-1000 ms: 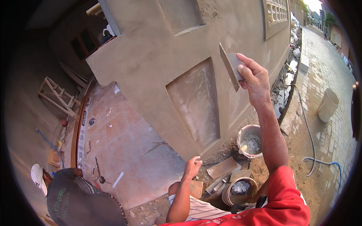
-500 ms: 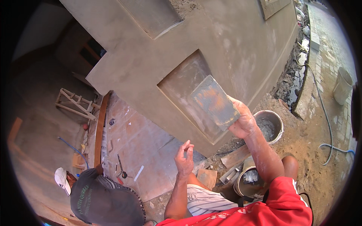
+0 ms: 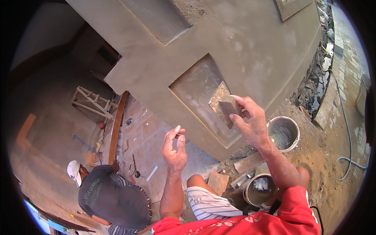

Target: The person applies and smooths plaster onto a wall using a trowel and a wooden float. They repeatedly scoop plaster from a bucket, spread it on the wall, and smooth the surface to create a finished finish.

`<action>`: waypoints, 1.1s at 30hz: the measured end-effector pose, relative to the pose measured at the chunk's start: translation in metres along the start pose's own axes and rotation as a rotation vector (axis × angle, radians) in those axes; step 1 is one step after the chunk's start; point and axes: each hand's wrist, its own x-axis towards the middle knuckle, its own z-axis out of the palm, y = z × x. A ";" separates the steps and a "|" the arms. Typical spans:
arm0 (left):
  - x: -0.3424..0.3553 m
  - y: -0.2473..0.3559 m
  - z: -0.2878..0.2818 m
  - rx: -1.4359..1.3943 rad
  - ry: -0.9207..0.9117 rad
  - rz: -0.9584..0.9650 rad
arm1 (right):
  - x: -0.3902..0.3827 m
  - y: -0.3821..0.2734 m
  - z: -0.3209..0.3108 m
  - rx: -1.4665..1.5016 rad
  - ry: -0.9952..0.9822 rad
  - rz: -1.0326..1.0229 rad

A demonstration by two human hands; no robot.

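A plastering float [image 3: 218, 96] is in my right hand [image 3: 254, 122], with thumb and fingers closed around its dark block handle. Its thin, mortar-stained plate is tilted in front of the rectangular recess [image 3: 192, 84] in the grey plastered wall [image 3: 250, 55]; whether it touches the surface I cannot tell. My left hand [image 3: 174, 150] is raised below and left of the recess, away from the wall. Its fingers are loosely bent, the thumb stands apart from them, and nothing shows in its grasp.
A bucket of grey paste [image 3: 282, 134] stands right of my right forearm. Another bucket [image 3: 258, 190] with tools is by my legs. At lower left a co-worker [image 3: 113, 196] in a dark shirt bends over the tiled floor [image 3: 145, 137]. A hose [image 3: 344, 117] lies at right.
My right hand has turned the float: its broad flat face showed before, now its handle side does. My left hand has risen and moved left, its fingers loosening. The view has shifted slightly.
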 end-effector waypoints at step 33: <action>-0.108 -0.063 0.048 -0.109 -0.826 -0.569 | 0.183 0.014 0.072 -0.694 -0.121 -1.021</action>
